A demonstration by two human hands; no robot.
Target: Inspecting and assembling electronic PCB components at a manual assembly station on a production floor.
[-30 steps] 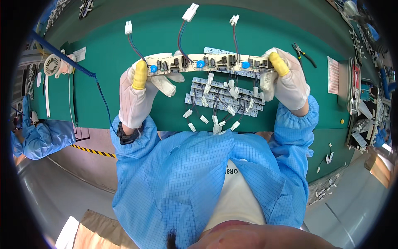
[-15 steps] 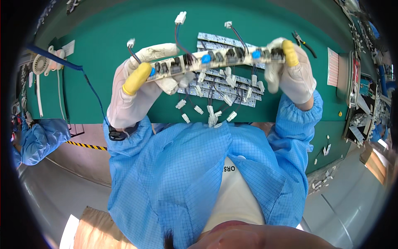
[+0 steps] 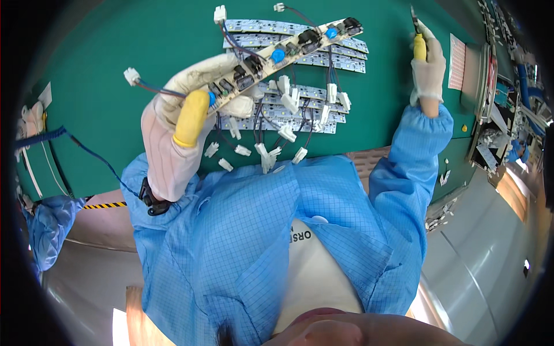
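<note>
My left hand [image 3: 176, 118], in a white glove with a yellow thumb cot, grips one end of a long narrow circuit board [image 3: 267, 67]. The board is tilted, its far end up and to the right, and carries black, green and blue components. White plugs [image 3: 132, 76] hang off it on dark wires. Under it lie pale LED strips [image 3: 264, 26] in two groups, the nearer with many white connectors [image 3: 287, 132]. Away to the right, my gloved right hand [image 3: 429, 69] is closed around a pair of pliers [image 3: 414, 23]; the jaws point away from me, the handles mostly hidden.
On the right are a red-printed sheet [image 3: 457, 62] and a metal-edged container [image 3: 474, 78]. A blue coiled cord [image 3: 95, 157] runs to my left wrist. A small white fan-like device [image 3: 33, 121] stands far left, near another person's blue sleeve [image 3: 52, 228].
My right hand has let go of the board, moved right and taken hold of the pliers. The board, now in my left hand alone, has tilted up at its right end.
</note>
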